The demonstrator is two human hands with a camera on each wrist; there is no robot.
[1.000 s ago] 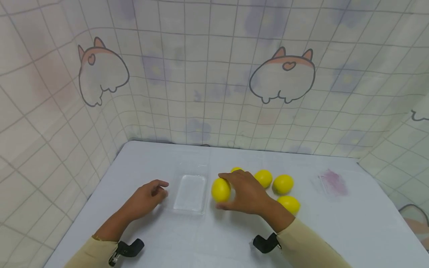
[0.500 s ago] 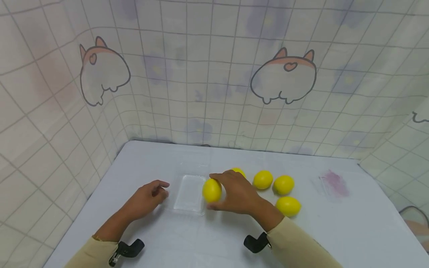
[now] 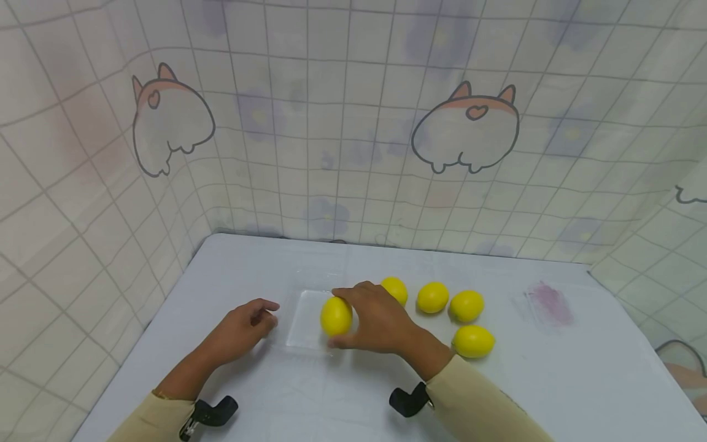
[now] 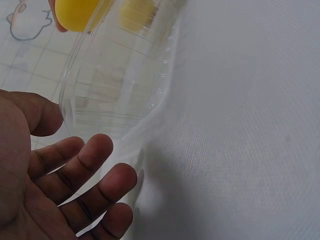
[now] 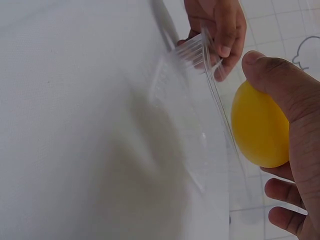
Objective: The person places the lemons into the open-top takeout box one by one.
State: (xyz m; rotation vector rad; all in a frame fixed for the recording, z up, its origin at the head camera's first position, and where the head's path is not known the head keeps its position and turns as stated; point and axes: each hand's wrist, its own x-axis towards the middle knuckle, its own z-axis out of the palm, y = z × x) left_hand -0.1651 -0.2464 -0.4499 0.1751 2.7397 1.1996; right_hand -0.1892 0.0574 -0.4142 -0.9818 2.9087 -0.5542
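Note:
My right hand [image 3: 381,319] grips a yellow lemon [image 3: 336,317] between thumb and fingers, over the right side of a clear plastic container [image 3: 298,331]. In the right wrist view the lemon [image 5: 260,125] is above the container's rim [image 5: 220,105]. To the left of the container, my left hand [image 3: 243,328] holds nothing, its fingers relaxed and slightly bent. From the left wrist, the fingers [image 4: 100,150] lie beside the near end of the container [image 4: 115,90]; whether they touch it, I cannot tell.
Several more lemons lie right of the right hand, among them one at the front [image 3: 474,341] and one partly behind the hand [image 3: 394,291]. A clear item with a pinkish patch [image 3: 550,304] lies farther right. A patterned curtain [image 3: 364,123] hangs behind the white table [image 3: 552,380].
My right hand has carried the lemon leftward, from beside the container to over it. The lemons behind that hand show more fully. My left hand has stayed in place.

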